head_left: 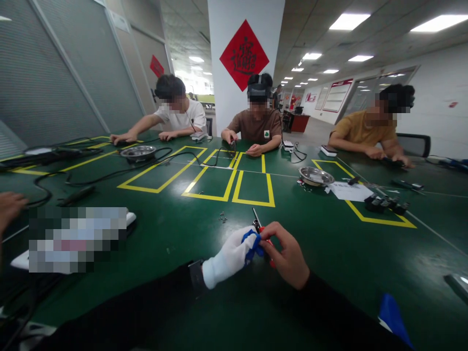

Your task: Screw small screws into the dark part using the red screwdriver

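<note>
Pinching blue-palmed white fabric glove [250, 244], right hand [288, 256] meets left hand [228, 257], grip unclear, near red-handled metal tool [256, 224]; slack cloth could snag it.

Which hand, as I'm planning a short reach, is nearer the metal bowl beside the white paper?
The right hand: it is bare, on the near side of the metal bowl and somewhat left of it. The gloved left hand is also nearside, but farther left.

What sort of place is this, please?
Probably an office room used for group assembly work: a shared green table marked with yellow tape, metal bowls of the kind that hold parts, and ceiling lights.
</note>
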The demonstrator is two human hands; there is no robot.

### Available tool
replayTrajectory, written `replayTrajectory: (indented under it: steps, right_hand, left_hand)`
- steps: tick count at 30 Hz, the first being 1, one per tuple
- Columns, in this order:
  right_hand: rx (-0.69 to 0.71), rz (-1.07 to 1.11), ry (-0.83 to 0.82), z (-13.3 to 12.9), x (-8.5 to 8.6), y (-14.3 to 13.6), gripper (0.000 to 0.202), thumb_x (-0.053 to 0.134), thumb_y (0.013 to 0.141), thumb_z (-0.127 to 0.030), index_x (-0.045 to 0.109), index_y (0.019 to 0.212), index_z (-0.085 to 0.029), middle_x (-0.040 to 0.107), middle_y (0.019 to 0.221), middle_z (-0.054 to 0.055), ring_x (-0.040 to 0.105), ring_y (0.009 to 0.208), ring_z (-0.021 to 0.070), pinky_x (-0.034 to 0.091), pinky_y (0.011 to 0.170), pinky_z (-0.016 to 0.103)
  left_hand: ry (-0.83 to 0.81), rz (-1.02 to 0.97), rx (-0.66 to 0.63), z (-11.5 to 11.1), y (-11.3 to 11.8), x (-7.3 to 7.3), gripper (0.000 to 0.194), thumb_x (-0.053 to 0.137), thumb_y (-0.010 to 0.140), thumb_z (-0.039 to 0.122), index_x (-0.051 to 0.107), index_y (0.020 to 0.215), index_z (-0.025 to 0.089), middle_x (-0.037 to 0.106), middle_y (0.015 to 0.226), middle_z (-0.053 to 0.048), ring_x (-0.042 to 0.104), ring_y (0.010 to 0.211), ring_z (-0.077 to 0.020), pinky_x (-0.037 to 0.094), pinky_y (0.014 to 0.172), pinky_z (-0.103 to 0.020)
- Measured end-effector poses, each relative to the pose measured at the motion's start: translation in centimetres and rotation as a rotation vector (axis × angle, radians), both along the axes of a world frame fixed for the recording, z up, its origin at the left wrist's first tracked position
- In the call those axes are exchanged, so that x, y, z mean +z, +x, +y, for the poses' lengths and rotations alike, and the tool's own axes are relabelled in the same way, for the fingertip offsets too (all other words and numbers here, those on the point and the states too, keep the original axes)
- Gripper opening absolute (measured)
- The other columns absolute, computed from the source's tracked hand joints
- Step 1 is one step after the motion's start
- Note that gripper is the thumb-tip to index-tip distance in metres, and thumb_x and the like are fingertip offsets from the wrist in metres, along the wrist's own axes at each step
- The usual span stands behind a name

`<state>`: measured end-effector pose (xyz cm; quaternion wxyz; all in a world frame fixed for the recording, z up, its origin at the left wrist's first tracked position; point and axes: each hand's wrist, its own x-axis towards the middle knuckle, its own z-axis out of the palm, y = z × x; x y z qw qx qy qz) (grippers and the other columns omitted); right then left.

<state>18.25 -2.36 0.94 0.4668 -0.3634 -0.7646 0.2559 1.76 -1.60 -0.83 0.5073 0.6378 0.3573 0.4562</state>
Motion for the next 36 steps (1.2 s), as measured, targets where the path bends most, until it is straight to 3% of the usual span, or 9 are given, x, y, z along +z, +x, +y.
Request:
replayTrajectory:
  steps: [3, 5, 7, 8, 11, 16, 20, 25, 36]
  right_hand:
    - [-0.124, -0.013, 0.108, 0.4, -0.1, 0.5, 0.006, 0.049, 0.088, -0.021, 0.055, 0.086, -0.02, 0.057, 0.084, 0.004, 0.054, 0.079, 0.0172, 0.045, 0.072, 0.032]
    - [-0.14, -0.132, 0.212, 0.9, -0.2, 0.9, 0.007, 0.05, 0.088, -0.02, 0.056, 0.087, -0.02, 0.058, 0.085, 0.005, 0.054, 0.082, 0.0184, 0.045, 0.072, 0.033]
    - [-0.1, -0.301, 0.302, 1.3, -0.3, 1.2, 0.009, 0.051, 0.087, -0.019, 0.059, 0.087, -0.02, 0.06, 0.087, 0.006, 0.053, 0.084, 0.0192, 0.045, 0.074, 0.034]
    - [-0.082, -0.38, 0.336, 1.5, -0.4, 1.3, 0.01, 0.051, 0.088, -0.018, 0.06, 0.087, -0.02, 0.061, 0.088, 0.006, 0.053, 0.085, 0.0192, 0.044, 0.075, 0.034]
    - [-0.086, -0.548, 0.414, 1.7, -0.7, 1.2, 0.012, 0.051, 0.088, -0.017, 0.062, 0.087, -0.018, 0.063, 0.09, 0.006, 0.052, 0.086, 0.0188, 0.044, 0.077, 0.034]
    - [-0.157, -0.64, 0.478, 2.1, -1.0, 1.0, 0.012, 0.051, 0.088, -0.016, 0.063, 0.087, -0.017, 0.063, 0.089, 0.006, 0.053, 0.085, 0.0182, 0.043, 0.077, 0.033]
    - [-0.136, -0.638, 0.516, 2.5, -1.1, 1.1, 0.013, 0.049, 0.089, -0.018, 0.062, 0.087, -0.017, 0.063, 0.087, 0.006, 0.053, 0.083, 0.0176, 0.042, 0.075, 0.032]
    - [-0.084, -0.673, 0.555, 2.8, -1.4, 1.2, 0.013, 0.049, 0.089, -0.018, 0.062, 0.087, -0.016, 0.064, 0.087, 0.005, 0.054, 0.081, 0.0167, 0.041, 0.074, 0.031]
    - [-0.022, -0.71, 0.577, 3.1, -1.4, 1.6, 0.011, 0.051, 0.088, -0.017, 0.063, 0.089, -0.017, 0.064, 0.088, 0.005, 0.054, 0.081, 0.0163, 0.04, 0.073, 0.031]
  left_hand:
    - [0.147, -0.021, 0.236, -0.2, -0.6, 0.6, 0.041, 0.033, 0.092, 0.046, 0.055, 0.075, 0.016, 0.056, 0.065, -0.002, 0.049, 0.052, -0.0103, 0.043, 0.052, -0.023]
    - [0.287, 0.019, 0.35, -0.1, -1.1, 1.0, 0.034, 0.032, 0.093, 0.038, 0.058, 0.092, 0.016, 0.061, 0.081, -0.005, 0.058, 0.068, -0.0134, 0.049, 0.066, -0.027]
    - [0.457, 0.129, 0.338, 0.5, -1.4, 1.0, 0.033, 0.045, 0.089, 0.032, 0.052, 0.117, 0.017, 0.059, 0.109, -0.01, 0.057, 0.101, -0.0195, 0.045, 0.092, -0.036]
    - [0.529, 0.19, 0.316, 0.8, -1.4, 0.8, 0.044, 0.053, 0.084, 0.03, 0.046, 0.126, 0.018, 0.053, 0.123, -0.011, 0.05, 0.115, -0.0224, 0.038, 0.102, -0.04]
    - [0.604, 0.301, 0.286, 2.2, -1.2, -0.6, 0.075, 0.063, 0.072, 0.023, 0.029, 0.139, 0.019, 0.036, 0.142, -0.011, 0.033, 0.132, -0.0255, 0.025, 0.113, -0.045]
    - [0.469, 0.365, 0.154, 3.3, -1.0, -2.5, 0.087, 0.071, 0.066, 0.026, 0.025, 0.14, 0.02, 0.037, 0.141, -0.012, 0.036, 0.131, -0.0256, 0.028, 0.112, -0.044]
    - [0.454, 0.435, 0.052, 3.3, -1.2, -2.3, 0.062, 0.067, 0.072, 0.025, 0.043, 0.13, 0.02, 0.051, 0.127, -0.01, 0.047, 0.12, -0.0237, 0.035, 0.106, -0.042]
    - [0.458, 0.492, 0.07, 3.6, -1.3, -2.2, 0.047, 0.067, 0.073, 0.025, 0.054, 0.117, 0.018, 0.06, 0.115, -0.009, 0.055, 0.107, -0.0234, 0.042, 0.098, -0.04]
    - [0.475, 0.54, 0.097, 3.7, -1.4, -2.4, 0.047, 0.068, 0.072, 0.028, 0.056, 0.116, 0.019, 0.061, 0.114, -0.008, 0.056, 0.107, -0.0243, 0.042, 0.097, -0.04]
